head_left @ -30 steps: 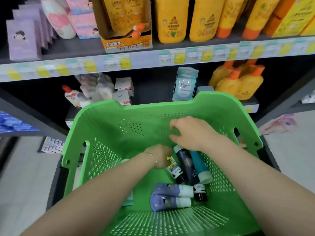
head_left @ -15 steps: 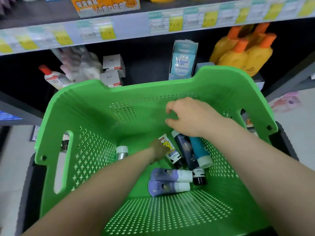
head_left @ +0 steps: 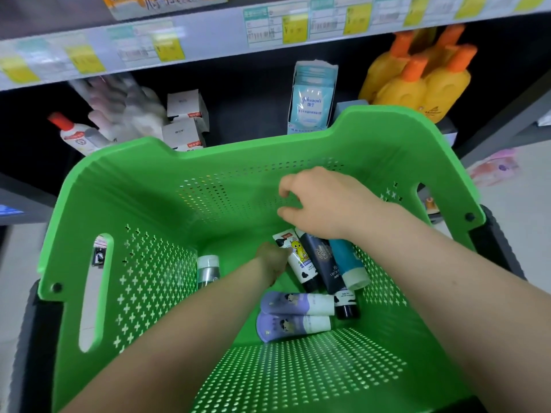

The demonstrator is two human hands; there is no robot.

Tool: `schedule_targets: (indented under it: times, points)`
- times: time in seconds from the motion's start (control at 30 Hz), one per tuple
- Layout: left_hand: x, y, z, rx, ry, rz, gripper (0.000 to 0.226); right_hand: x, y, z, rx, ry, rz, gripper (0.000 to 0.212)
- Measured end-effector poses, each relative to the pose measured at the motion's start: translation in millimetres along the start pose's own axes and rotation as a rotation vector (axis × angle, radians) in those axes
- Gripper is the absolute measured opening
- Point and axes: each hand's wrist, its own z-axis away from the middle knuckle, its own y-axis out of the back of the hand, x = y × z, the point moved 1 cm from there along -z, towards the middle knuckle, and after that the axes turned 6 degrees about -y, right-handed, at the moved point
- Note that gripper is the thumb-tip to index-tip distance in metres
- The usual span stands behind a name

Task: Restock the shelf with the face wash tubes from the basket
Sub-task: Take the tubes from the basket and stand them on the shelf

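While the left hand (head_left: 272, 260) reaches to the floor of the green basket (head_left: 125, 204), it meets the white cartoon tube (head_left: 298, 257); its fingers are hidden, so I cannot tell its grip. The right hand (head_left: 323, 201) hovers above, fingers loosely curled, holding nothing. Also lying in the basket: dark tube (head_left: 323, 263), teal tube (head_left: 347, 260), two purple tubes (head_left: 293, 304), silver tube (head_left: 208, 268). The shelf (head_left: 208, 37) stands beyond.

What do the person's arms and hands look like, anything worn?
The left forearm and right forearm are bare to the frame edge, no sleeves. The left hand and right hand wear no gloves; no watch or ring shows, though the left hand is partly hidden.
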Motion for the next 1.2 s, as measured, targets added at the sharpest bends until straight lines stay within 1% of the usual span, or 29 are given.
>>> schedule_targets:
  times: [0.1,0.17,0.2,0.3,0.33,0.37,0.43,0.57,0.63,0.77,0.87,0.97,1.07,1.13,1.2]
  points:
    - [8.2,5.6,4.9,-0.057,-0.015,0.011,0.026,-0.8,0.3,0.6,0.01,-0.001,0.0,0.028]
    - [20.3,9.8,10.4,-0.105,-0.066,-0.045,0.015,-1.9,1.2,1.2,0.02,0.004,0.0,0.027]
    - [27.8,13.2,15.6,-0.118,-0.094,-0.085,0.016,-2.6,1.5,1.5,0.02,0.005,-0.001,0.027]
    - [48.4,29.2,28.6,-0.114,-0.146,-0.191,0.042,-4.2,1.2,1.5,0.015,0.008,-0.019,0.027]
    - [55.8,35.5,33.9,-0.106,-0.161,-0.213,0.046,-3.9,0.9,1.7,0.013,0.006,-0.029,0.026]
    - [63.3,41.7,38.9,-0.107,-0.179,-0.226,0.045,-2.9,0.7,1.8,0.008,0.002,-0.044,0.026]
    - [77.5,53.5,52.0,-0.141,-0.208,-0.233,0.038,-0.2,-0.3,1.6,-0.016,-0.019,-0.08,0.026]
    - [99.5,73.3,83.1,-0.189,-0.222,-0.183,0.028,3.2,-2.9,0.6,-0.023,-0.056,-0.121,0.022]
    - [106.2,81.8,95.1,-0.209,-0.22,-0.138,0.027,4.6,-4.9,-0.1,-0.018,-0.067,-0.091,0.023]
    - [117.9,97.1,118.8,-0.202,-0.301,-0.156,0.028,14.0,-9.4,-3.0,-0.054,-0.103,-0.074,0.028]
    - [128.2,107.5,137.4,-0.215,-0.35,-0.08,0.027,17.5,-10.4,-1.6,-0.138,-0.115,-0.245,0.042]
    - [142.6,117.1,155.4,-0.213,-0.419,0.027,0.027,11.6,-7.7,2.6,-0.186,-0.066,-0.399,0.051]
    - [159.0,123.8,176.3,-0.178,-0.496,0.101,0.03,2.5,0.2,4.3,-0.084,0.019,-0.495,0.048]
    - [168.6,127.5,190.1,-0.168,-0.543,0.142,0.032,-3.4,8.4,5.5,-0.008,0.081,-0.563,0.041]
    - [176.3,131.9,202.0,-0.163,-0.588,0.179,0.032,-10.2,18.9,8.4,0.033,0.132,-0.616,0.036]
